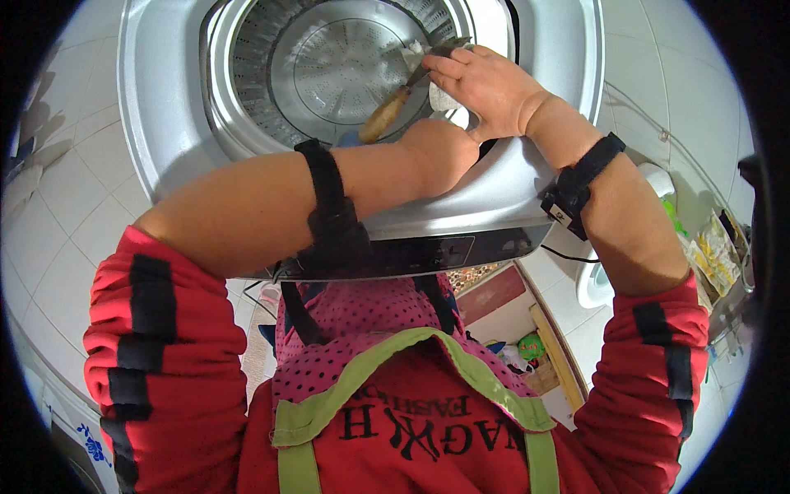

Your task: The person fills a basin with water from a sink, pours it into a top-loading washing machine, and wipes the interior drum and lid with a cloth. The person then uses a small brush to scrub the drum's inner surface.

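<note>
Over the right side of the washing machine's tub, my right hand has its fingers bent over a wooden-handled tool. The tool's dark, thin metal part passes under the fingertips, and its handle slants down into the tub. My left hand is bent inward at the wrist just below the right hand, with its fingers hidden. A white piece shows between the hands; I cannot make out what it is. Another crumpled white bit is beside the right fingertips.
The machine's silver top frame surrounds the opening, with a dark control panel along the near edge. A white basin stands on the floor at right. Beyond it is a rack holding packages. Pale tiles cover the floor at left.
</note>
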`<state>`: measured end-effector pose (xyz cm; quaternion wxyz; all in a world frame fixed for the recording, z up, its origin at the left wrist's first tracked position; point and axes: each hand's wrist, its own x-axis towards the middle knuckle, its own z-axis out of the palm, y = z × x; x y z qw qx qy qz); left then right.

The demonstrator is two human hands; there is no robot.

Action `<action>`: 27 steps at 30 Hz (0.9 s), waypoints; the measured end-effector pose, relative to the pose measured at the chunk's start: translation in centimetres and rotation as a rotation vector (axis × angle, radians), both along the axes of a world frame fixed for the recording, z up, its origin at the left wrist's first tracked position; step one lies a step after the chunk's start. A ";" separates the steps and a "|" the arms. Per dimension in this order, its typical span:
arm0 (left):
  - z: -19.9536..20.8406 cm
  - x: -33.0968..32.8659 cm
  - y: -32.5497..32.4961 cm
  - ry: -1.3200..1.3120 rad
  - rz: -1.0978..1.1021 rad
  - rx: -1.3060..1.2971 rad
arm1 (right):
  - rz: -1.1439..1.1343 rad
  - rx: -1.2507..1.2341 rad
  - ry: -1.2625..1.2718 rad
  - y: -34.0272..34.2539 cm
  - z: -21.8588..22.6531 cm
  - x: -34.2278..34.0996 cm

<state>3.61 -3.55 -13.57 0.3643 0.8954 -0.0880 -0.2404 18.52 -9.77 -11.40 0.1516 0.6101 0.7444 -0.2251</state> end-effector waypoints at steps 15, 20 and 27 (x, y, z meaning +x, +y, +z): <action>0.8 0.7 5.3 0.101 0.241 -0.204 | 0.003 -0.008 0.018 0.4 0.3 0.0; 4.9 -1.1 11.6 0.031 0.484 -0.390 | -0.007 -0.024 -0.035 0.5 0.4 -0.3; 16.2 -19.9 32.4 -0.277 1.305 -0.113 | -0.058 -0.042 0.029 0.6 0.9 -0.3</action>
